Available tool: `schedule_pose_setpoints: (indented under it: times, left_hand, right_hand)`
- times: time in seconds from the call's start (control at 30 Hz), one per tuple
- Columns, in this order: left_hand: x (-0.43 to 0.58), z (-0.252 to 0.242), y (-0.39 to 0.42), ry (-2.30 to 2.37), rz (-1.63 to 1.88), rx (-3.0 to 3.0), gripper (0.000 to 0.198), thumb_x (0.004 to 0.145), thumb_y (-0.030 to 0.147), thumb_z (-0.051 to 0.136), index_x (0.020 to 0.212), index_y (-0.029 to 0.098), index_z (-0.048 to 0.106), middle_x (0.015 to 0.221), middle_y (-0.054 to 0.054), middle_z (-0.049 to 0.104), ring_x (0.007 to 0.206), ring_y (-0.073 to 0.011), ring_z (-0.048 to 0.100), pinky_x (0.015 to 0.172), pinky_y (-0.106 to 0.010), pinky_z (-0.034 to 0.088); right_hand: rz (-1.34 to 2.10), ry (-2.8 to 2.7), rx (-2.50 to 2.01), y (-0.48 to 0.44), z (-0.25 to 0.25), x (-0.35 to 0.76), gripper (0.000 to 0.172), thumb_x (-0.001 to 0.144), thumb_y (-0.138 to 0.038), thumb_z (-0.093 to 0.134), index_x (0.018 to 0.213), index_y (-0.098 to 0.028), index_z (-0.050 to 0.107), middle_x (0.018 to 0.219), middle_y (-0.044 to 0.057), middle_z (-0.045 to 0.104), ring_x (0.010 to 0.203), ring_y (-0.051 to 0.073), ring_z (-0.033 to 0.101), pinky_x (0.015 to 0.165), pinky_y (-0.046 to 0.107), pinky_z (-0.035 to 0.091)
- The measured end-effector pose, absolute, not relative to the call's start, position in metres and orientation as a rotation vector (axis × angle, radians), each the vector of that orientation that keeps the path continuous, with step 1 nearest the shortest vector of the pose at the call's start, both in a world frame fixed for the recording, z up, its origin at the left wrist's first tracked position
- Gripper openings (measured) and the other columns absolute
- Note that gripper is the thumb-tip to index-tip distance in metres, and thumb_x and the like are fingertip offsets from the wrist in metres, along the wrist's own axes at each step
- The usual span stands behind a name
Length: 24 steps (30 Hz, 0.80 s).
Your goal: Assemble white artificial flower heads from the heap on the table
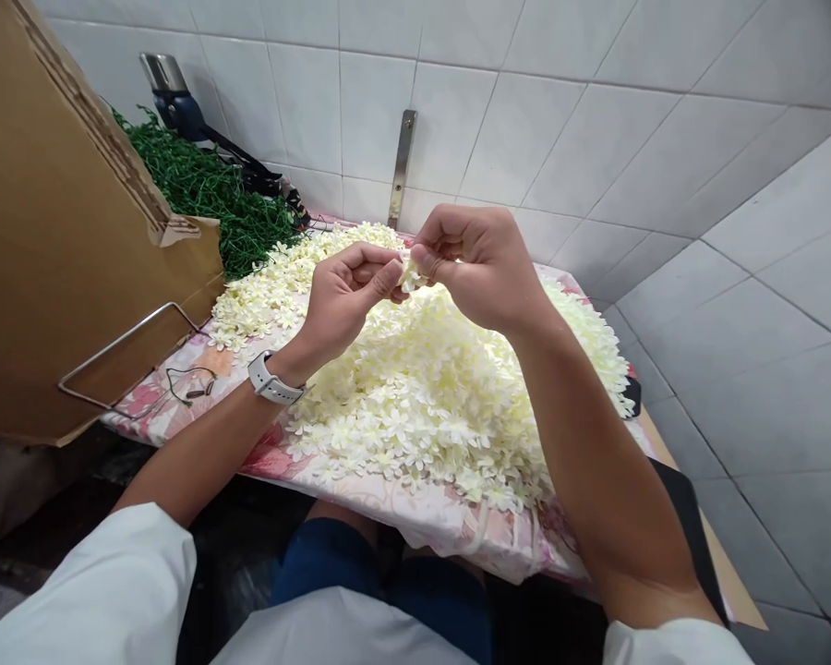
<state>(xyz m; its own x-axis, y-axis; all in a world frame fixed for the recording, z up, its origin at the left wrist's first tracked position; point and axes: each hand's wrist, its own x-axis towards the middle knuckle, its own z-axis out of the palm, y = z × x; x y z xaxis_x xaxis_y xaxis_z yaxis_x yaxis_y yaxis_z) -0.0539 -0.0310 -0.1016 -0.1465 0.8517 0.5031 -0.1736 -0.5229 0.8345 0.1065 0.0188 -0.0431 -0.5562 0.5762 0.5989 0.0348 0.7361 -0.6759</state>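
- The left hand (346, 300) and right hand (481, 263) are both curled closed, their fingertips pinching a small cream blossom cluster (408, 274) between them at 12 o'clock. It seems held up clear of the rest so that it stays separate from the heap.
- A heap of cream blossoms (415, 388) spreads beneath the hands, from 10 to 3 o'clock, on a floral cloth (270, 457) covering the bench.
- A white wristwatch (271, 379) sits on the left wrist.
- Green netting (208, 194) lies at 10 o'clock, just beside an upright cardboard sheet (62, 231) at 9 o'clock.
- White wall tiles (734, 305) run from 12 to 3 o'clock, with a steel bracket (402, 166) fixed upright at 12 o'clock.
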Motion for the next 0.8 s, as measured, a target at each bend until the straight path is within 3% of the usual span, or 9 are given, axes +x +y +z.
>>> schedule_pose_setpoints:
  times: [0.2, 0.3, 0.43, 0.8]
  left_hand:
    - [-0.051, -0.107, -0.032, 0.9, 1.815, 1.432, 0.045, 0.077, 0.052, 0.083, 0.104, 0.023, 0.063, 0.071, 0.004, 0.072, 0.063, -0.01, 0.071, 0.067, -0.024, 0.06]
    - [-0.048, -0.107, -0.034, 0.937, 1.886, 1.461, 0.042, 0.08, 0.054, 0.079, 0.102, 0.023, 0.062, 0.075, 0.004, 0.072, 0.064, -0.0092, 0.069, 0.067, -0.024, 0.059]
    - [-0.047, -0.106, -0.034, 0.968, 1.896, 1.471, 0.039, 0.077, 0.052, 0.082, 0.096, 0.023, 0.063, 0.07, 0.004, 0.068, 0.064, -0.0095, 0.068, 0.066, -0.024, 0.058]
    - [-0.053, -0.112, -0.029, 0.89, 1.856, 1.438, 0.041, 0.074, 0.049, 0.085, 0.099, 0.024, 0.065, 0.067, 0.005, 0.066, 0.065, -0.011, 0.069, 0.068, -0.025, 0.06]
  right_hand:
    - [0.728, -2.021, -0.511, 0.023, -0.051, 0.102, 0.035, 0.086, -0.033, 0.077, 0.064, -0.023, 0.052, 0.06, -0.003, 0.053, 0.057, 0.011, 0.049, 0.052, 0.028, 0.044]
    - [0.655, -2.0, -0.535, 0.021, -0.055, 0.098, 0.037, 0.085, -0.04, 0.078, 0.064, -0.023, 0.053, 0.06, -0.002, 0.055, 0.057, 0.012, 0.053, 0.052, 0.029, 0.046]
    - [0.622, -1.986, -0.556, 0.015, -0.056, 0.095, 0.038, 0.084, -0.043, 0.08, 0.065, -0.023, 0.054, 0.062, -0.001, 0.059, 0.06, 0.013, 0.058, 0.055, 0.029, 0.048]
    - [0.784, -1.971, -0.545, 0.018, -0.057, 0.096, 0.043, 0.082, -0.049, 0.08, 0.065, -0.023, 0.051, 0.061, -0.002, 0.058, 0.055, 0.012, 0.055, 0.051, 0.029, 0.051]
